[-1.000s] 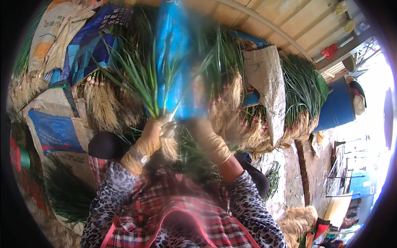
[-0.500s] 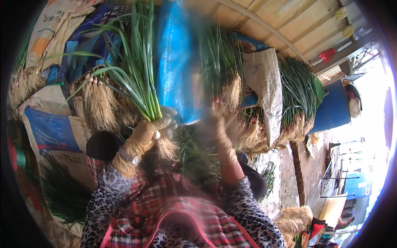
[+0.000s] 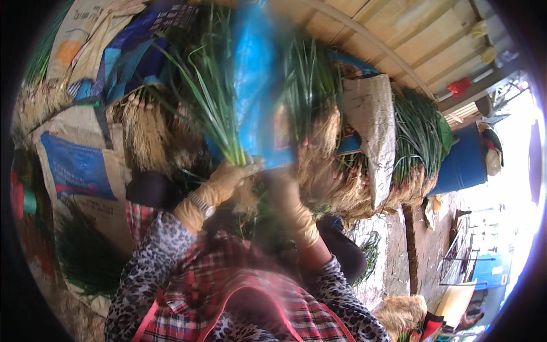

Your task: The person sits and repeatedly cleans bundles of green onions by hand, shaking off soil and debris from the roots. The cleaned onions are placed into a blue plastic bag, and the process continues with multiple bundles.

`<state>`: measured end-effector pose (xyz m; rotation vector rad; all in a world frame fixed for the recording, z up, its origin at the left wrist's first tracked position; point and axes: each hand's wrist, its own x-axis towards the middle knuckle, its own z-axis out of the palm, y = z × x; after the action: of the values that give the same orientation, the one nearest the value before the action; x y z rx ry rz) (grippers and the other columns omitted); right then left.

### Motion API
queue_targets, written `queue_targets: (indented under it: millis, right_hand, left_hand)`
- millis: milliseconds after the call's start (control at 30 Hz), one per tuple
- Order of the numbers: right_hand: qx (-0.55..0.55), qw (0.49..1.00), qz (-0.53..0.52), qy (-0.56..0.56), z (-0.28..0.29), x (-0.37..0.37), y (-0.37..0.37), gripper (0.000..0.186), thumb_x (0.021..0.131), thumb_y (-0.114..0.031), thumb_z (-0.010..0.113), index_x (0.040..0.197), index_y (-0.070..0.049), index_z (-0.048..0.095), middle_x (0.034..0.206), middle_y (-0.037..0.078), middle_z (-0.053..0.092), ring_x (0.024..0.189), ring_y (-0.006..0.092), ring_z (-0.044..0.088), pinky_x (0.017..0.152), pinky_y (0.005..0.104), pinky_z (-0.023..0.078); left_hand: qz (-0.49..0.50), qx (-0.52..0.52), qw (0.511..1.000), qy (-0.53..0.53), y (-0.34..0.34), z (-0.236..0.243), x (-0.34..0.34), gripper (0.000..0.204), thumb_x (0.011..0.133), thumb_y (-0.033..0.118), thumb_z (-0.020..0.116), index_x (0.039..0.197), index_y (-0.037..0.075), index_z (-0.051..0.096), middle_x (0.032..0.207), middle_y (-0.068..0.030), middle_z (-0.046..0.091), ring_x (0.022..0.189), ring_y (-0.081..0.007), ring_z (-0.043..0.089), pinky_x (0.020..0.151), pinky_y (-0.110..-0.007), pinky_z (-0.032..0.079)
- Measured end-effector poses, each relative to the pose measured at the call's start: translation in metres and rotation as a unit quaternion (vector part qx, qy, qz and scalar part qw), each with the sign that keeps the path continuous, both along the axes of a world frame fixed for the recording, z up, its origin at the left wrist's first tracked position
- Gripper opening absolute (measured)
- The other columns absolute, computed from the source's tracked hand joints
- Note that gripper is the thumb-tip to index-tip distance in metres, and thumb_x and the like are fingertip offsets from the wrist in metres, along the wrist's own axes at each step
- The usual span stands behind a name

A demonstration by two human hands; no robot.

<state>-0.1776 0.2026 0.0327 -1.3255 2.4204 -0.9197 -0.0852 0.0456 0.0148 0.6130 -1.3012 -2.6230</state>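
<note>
My left hand, in a tan glove with a watch at the wrist, is closed around a bunch of green onions. Their long leaves point up and away, and the pale roots hang below the fist. My right hand, gloved too, is close to the right of it, near the root end; blur hides its fingers and anything in them. A blue plastic sheet lies behind the hands. Just right of it stands a heap of green onions with straw-coloured roots toward me.
Woven sacks and rooted onion bundles lie at left. On the right, a beige sack partly covers more green onions, beside a blue barrel. A dried root clump sits at lower right.
My right hand has moved left and toward me, from the right-hand heap to beside my left hand. The left hand, still holding its onions, has shifted slightly right in view.
</note>
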Motion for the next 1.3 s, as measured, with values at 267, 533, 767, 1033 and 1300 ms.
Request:
queue_targets:
  millis: [267,533,767,1033,1300]
  right_hand:
    - [-0.191,0.872,-0.002,-0.451,0.011,-0.002,-0.034,0.033,0.089,-0.006,0.059,0.121,-0.002,0.057,0.106,0.008,0.063,0.087,0.0174,0.057,0.080,0.0319,0.048]
    - [0.010,0.999,0.014,0.049,-0.027,-0.074,0.023,0.026,0.085,-0.011,0.064,0.110,-0.004,0.061,0.093,0.007,0.067,0.078,0.0171,0.061,0.074,0.0305,0.050]
    - [-0.105,0.979,-0.173,-0.024,-0.028,-0.133,-0.017,0.015,0.081,-0.012,0.064,0.093,-0.005,0.070,0.084,0.008,0.069,0.075,0.0156,0.064,0.069,0.0283,0.052]
    - [0.006,0.963,-0.242,0.117,-0.011,-0.153,-0.043,0.042,0.086,-0.009,0.059,0.126,0.000,0.048,0.116,0.016,0.058,0.091,0.0138,0.062,0.073,0.0240,0.052]
    - [-0.089,0.983,-0.058,-0.151,0.020,-0.068,-0.045,0.023,0.087,-0.013,0.062,0.106,0.000,0.064,0.087,0.009,0.067,0.063,0.0138,0.063,0.059,0.0257,0.052]
  left_hand:
    - [-0.001,0.083,0.996,-0.034,-0.004,0.009,0.013,0.014,0.083,-0.001,0.061,0.092,0.006,0.053,0.080,-0.0109,0.066,0.065,-0.0198,0.064,0.056,-0.030,0.052]
    - [-0.064,0.164,0.925,0.338,-0.041,0.054,0.030,0.030,0.094,0.022,0.056,0.118,0.006,0.048,0.058,0.0051,0.047,0.040,-0.0063,0.038,0.051,-0.024,0.038]
    - [-0.034,0.062,0.973,0.218,-0.042,0.059,0.031,0.021,0.087,0.013,0.064,0.106,0.007,0.059,0.063,-0.0038,0.058,0.043,-0.0096,0.051,0.035,-0.024,0.034]
    - [-0.033,0.066,0.997,0.020,-0.018,0.028,0.012,0.016,0.089,0.016,0.064,0.101,0.007,0.059,0.072,-0.0071,0.060,0.055,-0.0135,0.059,0.045,-0.027,0.045]
    - [-0.016,0.019,1.000,-0.012,0.005,0.025,-0.003,0.010,0.084,0.005,0.068,0.087,0.008,0.059,0.076,-0.0068,0.066,0.062,-0.0154,0.065,0.045,-0.026,0.047]
